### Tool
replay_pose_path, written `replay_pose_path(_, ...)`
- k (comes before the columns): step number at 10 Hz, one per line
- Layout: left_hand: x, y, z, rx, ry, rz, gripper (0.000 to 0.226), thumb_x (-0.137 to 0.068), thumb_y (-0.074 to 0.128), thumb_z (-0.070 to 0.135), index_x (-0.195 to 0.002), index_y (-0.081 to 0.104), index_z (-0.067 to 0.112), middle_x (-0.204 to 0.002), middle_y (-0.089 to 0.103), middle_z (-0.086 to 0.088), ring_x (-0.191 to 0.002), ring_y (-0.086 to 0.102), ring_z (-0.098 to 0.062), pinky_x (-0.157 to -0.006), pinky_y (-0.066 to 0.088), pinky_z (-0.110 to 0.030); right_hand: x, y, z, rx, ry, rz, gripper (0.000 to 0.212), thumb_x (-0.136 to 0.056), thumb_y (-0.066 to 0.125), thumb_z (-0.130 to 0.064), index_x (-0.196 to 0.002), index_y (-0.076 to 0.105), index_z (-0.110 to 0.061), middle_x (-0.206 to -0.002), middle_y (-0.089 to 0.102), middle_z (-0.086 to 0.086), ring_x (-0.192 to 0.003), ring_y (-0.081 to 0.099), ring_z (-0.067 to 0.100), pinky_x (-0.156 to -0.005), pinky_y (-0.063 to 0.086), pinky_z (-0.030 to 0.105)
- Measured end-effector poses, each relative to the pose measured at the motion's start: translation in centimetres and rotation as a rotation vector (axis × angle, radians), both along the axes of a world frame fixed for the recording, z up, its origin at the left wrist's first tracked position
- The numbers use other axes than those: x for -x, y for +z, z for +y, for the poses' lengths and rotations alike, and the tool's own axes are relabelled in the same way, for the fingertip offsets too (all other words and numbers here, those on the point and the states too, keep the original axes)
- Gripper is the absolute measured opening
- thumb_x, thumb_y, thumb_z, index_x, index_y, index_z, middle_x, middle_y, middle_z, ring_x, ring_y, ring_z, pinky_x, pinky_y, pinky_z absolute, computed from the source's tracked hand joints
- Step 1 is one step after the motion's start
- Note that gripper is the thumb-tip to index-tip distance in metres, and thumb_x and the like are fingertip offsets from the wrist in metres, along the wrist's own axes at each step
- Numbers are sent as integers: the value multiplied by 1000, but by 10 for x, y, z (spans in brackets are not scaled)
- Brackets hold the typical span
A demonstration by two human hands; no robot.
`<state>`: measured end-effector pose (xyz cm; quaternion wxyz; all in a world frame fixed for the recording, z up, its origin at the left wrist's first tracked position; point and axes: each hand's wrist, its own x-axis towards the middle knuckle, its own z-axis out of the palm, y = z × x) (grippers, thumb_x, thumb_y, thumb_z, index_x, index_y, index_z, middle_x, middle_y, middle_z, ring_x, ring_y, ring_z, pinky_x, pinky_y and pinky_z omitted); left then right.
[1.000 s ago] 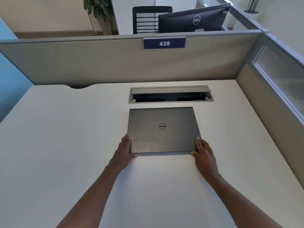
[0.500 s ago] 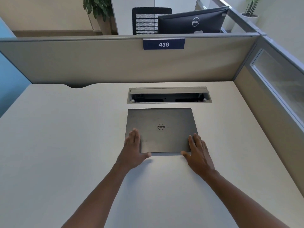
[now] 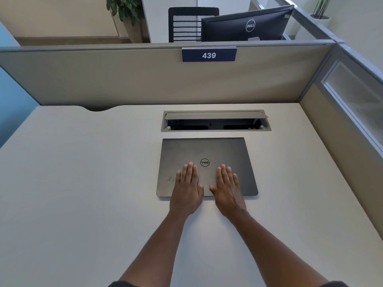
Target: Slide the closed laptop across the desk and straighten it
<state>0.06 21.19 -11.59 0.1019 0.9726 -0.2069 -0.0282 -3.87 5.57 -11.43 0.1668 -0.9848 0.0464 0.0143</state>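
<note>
Both hands slid inward, left hand [image 3: 187, 189] and right hand [image 3: 227, 190] flat, grip wide, on closed dark scuffed laptop [image 3: 223, 150]

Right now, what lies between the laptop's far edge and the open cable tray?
Only a bare strip of desk separates the closed laptop from the cable tray, as the head view shows.

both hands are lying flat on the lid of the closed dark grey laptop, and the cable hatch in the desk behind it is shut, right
Not quite. The head view shows the grey rectangular cable hatch open, its flap raised over a dark recess. The rest holds: the left hand and right hand both lie flat, fingers extended, on the lid of the closed dark grey laptop, which sits on the white desk just in front of the hatch.
</note>
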Motion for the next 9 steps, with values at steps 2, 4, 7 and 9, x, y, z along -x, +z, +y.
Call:
replay_pose_path(2, 3, -4, -2, -17, 38, -34, 65, -98, 23, 36, -156, 21, 6, -165, 16, -14, -154, 11, -28, -124, 15, -47, 1, -13, 1, 95, -16, -73, 63, -100, 19, -38, -153, 12, -4, -163, 9, 14, -151, -1, 25, -121, -6, 38)
replay_pose_path(4, 3, -6, -3, -3, 48, -35, 65, -98, 22, 36, -156, 23, 6, -165, 19, -13, -153, 14, -28, -123, 17, -47, 3, -15, 3, 118, -34, -85, 61, -102, 19, -38, -153, 9, -6, -163, 9, 13, -151, 0, 25, -121, -1, 39)
replay_pose_path(7, 5, 6, -4, -12, 20, -18, 67, -98, 21, 35, -156, 18, 3, -166, 9, -17, -154, 6, -32, -123, 17, -50, 1, 1, 3, -17, -51, 3, 67, -100, 22, -39, -154, -4, -7, -164, -7, 11, -151, -12, 24, -122, -8, 38)
replay_pose_path(9, -7, 45, -9, 85, 20, -45, 70, -96, 17, 36, -157, 7, 2, -166, -1, -16, -154, -2, -30, -125, 7, -47, -14, 41, 1, -136, -122, -128, 69, -101, 30, -36, -154, -1, -7, -165, -4, 11, -152, -8, 23, -122, -6, 38)
